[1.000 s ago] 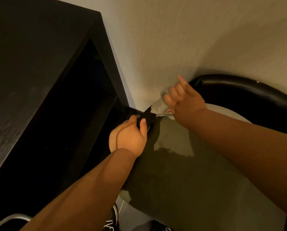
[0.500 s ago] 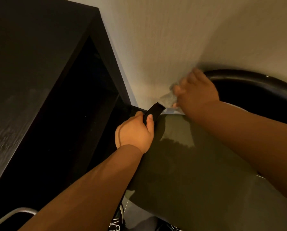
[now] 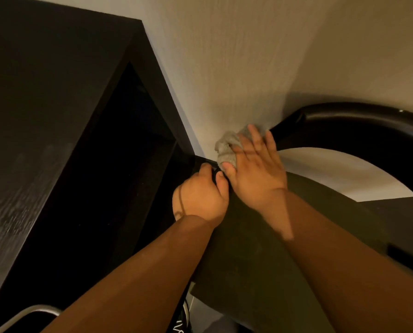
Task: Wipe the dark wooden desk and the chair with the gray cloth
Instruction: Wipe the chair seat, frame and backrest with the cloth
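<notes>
- The dark counter (image 3: 44, 104) lies at nine o'clock; its open compartment (image 3: 128, 145) is too dark to see inside.
- The left hand (image 3: 200, 198), at centre, grasps the chair (image 3: 359, 126) edge.
- The right hand (image 3: 256, 171), fingers flat, presses the gray cloth (image 3: 226, 150) on the chair, at one o'clock from the left hand; it is now closer than before.

Wall (image 3: 248, 56): pale off-white with a fine vertical texture. It fills the top and upper right and runs down behind the far right corner of the table (image 3: 44, 92). There's a soft shadow on it at upper right.

Bent silver metal tube (image 3: 30, 311) at bottom left, below the table's near edge, cut off by the frame.

Black item with white markings (image 3: 180, 325) at bottom centre. It looks like a shoe, can't confirm. Strip of grey floor (image 3: 200, 313) just beside it.

Dark flat panel (image 3: 397, 212) at the right edge, against the wall, with a small black rectangular piece (image 3: 402, 254) below it. Can't tell what either is.
</notes>
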Demonstrator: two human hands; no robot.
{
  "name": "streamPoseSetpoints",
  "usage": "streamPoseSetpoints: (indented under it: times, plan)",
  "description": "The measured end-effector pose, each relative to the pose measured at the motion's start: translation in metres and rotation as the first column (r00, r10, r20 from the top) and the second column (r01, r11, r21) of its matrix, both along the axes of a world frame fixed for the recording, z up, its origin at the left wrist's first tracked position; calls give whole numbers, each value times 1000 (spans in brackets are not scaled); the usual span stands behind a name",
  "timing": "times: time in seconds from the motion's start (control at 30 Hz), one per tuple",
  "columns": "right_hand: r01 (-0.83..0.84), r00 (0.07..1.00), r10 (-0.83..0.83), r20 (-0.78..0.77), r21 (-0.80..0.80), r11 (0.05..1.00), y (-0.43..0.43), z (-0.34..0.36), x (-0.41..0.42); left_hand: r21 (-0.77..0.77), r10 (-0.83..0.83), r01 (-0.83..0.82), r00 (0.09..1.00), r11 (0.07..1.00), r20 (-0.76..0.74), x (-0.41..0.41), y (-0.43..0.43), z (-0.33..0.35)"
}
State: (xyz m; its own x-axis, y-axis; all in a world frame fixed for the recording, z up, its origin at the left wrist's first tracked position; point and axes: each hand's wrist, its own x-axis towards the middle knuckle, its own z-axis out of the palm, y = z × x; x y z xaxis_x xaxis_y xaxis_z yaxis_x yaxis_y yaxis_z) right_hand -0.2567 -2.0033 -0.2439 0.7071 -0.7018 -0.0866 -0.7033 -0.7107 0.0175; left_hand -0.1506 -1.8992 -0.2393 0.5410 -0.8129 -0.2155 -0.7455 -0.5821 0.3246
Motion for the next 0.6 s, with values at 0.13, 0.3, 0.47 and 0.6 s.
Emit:
streamPoseSetpoints:
  times: [0.13, 0.3, 0.47, 0.6]
  plan:
    - [106, 981, -141, -132, -240, 965, -29, 16, -15, -19, -4, 4, 1000, 1000, -26, 1, 1, -3]
    - [67, 992, -84, -93, -172, 983, -16, 15, -14, -18, -11, 11, 1000, 1000, -14, 3, 2, -5]
    - [1, 989, -18, -147, -115, 993, -22, 12, -5, -18, -8, 8, 1000, 1000, -7, 1, 1, 0]
    - [148, 974, -196, -110, -338, 929, -42, 32, -21, -35, 21, -22, 999, 999, -30, 3, 1, -4]
